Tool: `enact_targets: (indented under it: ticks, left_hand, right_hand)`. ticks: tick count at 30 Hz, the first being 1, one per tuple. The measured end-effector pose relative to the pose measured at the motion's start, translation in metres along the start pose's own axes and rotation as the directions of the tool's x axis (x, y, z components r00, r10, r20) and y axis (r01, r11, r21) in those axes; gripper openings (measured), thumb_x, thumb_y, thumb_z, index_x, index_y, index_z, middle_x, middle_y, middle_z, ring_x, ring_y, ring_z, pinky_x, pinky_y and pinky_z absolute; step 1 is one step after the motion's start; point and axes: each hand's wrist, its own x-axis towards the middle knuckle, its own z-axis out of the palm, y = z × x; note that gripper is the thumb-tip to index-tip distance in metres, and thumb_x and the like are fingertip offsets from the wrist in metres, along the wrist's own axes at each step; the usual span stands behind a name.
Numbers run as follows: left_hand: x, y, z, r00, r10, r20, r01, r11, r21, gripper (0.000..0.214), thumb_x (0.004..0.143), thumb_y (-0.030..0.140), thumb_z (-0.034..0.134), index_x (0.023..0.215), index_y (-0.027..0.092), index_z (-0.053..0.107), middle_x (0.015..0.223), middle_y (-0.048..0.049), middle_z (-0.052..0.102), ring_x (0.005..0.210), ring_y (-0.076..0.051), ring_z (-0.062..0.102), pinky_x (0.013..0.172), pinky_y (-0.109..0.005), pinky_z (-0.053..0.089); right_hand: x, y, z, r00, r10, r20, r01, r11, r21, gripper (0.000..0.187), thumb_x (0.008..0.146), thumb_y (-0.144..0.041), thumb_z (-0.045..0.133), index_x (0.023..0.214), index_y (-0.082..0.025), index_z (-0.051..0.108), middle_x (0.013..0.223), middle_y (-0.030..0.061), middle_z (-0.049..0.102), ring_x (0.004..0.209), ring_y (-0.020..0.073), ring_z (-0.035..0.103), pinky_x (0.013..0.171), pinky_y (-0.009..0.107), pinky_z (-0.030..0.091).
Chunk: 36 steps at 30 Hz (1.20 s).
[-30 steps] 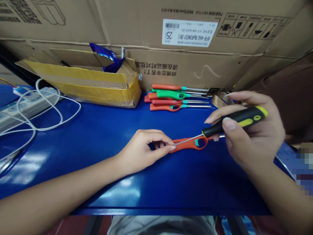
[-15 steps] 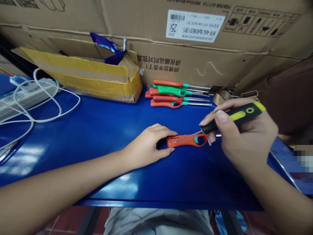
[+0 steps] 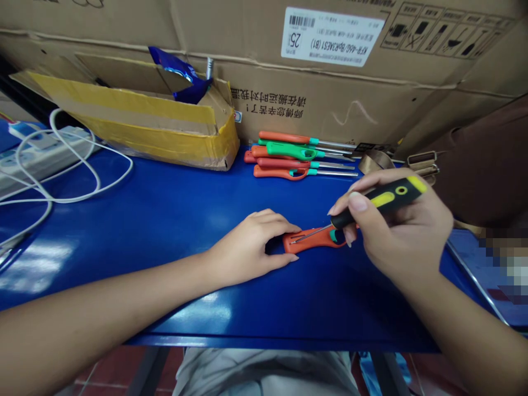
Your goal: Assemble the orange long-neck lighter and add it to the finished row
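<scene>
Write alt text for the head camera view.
The left hand grips an orange gas lighter on a blue table while the right hand holds a black-and-yellow screwdriver with its tip on the lighter's body. More orange and green lighters lie piled behind, against cardboard boxes.

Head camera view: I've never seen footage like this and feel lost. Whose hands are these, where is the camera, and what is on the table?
There is no machine here. The single picture comes from a camera worn on a person's head, looking down at their own two bare hands. The left hand pins an orange lighter flat on the blue table. The right hand grips a black and yellow screwdriver, its tip touching the lighter's body. Behind them lies a stack of lighters, orange and green, in front of a big carton. To the left sit a taped box and a white power strip with cables.
</scene>
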Motion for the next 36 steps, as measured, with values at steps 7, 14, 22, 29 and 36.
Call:
enact_targets:
  ticks: [7, 14, 22, 29, 36]
  left_hand:
    - [0.0013, 0.0011, -0.0012, 1.000, 0.002, 0.014, -0.002, 1.000, 0.007, 0.037, 0.084, 0.028, 0.077, 0.118, 0.016, 0.069, 0.110, -0.0067, 0.074, 0.103, -0.021, 0.065, 0.094, -0.036, 0.051]
    - [0.0006, 0.0022, -0.0017, 1.000, 0.000, 0.009, 0.000, 1.000, 0.018, 0.037, 0.085, 0.029, 0.076, 0.118, 0.016, 0.068, 0.110, -0.0065, 0.074, 0.102, -0.021, 0.065, 0.093, -0.036, 0.050]
    - [0.0008, 0.0012, -0.0012, 1.000, 0.006, 0.010, -0.006, 1.000, 0.022, 0.038, 0.084, 0.028, 0.077, 0.118, 0.015, 0.068, 0.109, -0.0069, 0.074, 0.102, -0.021, 0.065, 0.093, -0.035, 0.050]
    - [0.0010, 0.0022, -0.0017, 1.000, 0.008, 0.016, -0.008, 1.000, 0.023, 0.036, 0.085, 0.029, 0.075, 0.118, 0.017, 0.068, 0.109, -0.0066, 0.074, 0.103, -0.022, 0.065, 0.094, -0.036, 0.050]
    - [0.0008, 0.0020, -0.0006, 1.000, 0.011, 0.020, -0.011, 1.000, 0.020, 0.035, 0.086, 0.028, 0.074, 0.119, 0.018, 0.068, 0.110, -0.0076, 0.073, 0.104, -0.024, 0.065, 0.093, -0.038, 0.051]
  right_hand:
    - [-0.0007, 0.0017, 0.0023, 0.999, -0.012, 0.033, 0.012, 1.000, 0.021, 0.010, 0.087, -0.025, 0.072, 0.095, -0.027, 0.066, 0.074, -0.0012, 0.072, 0.038, 0.0107, 0.055, 0.032, 0.028, 0.045]
    - [-0.0040, 0.0018, 0.0000, 1.000, -0.011, 0.026, 0.012, 0.998, -0.053, 0.015, 0.086, -0.028, 0.074, 0.097, -0.026, 0.064, 0.079, 0.0012, 0.071, 0.068, 0.0186, 0.072, 0.053, 0.032, 0.058]
    - [-0.0047, 0.0023, 0.0000, 0.999, -0.044, 0.020, 0.045, 0.996, -0.080, 0.015, 0.085, -0.028, 0.075, 0.095, -0.025, 0.063, 0.079, 0.0020, 0.070, 0.068, 0.0190, 0.071, 0.056, 0.033, 0.059]
    - [-0.0043, 0.0021, -0.0007, 0.998, -0.041, 0.040, 0.045, 0.994, -0.099, 0.015, 0.084, -0.029, 0.075, 0.094, -0.027, 0.064, 0.079, 0.0015, 0.070, 0.064, 0.0187, 0.069, 0.048, 0.032, 0.056]
    - [-0.0043, 0.0009, 0.0028, 0.983, -0.162, 0.086, 0.171, 0.979, -0.108, 0.057, 0.076, -0.020, 0.082, 0.125, -0.038, 0.058, 0.123, 0.0046, 0.068, 0.066, 0.0176, 0.070, 0.048, 0.031, 0.057]
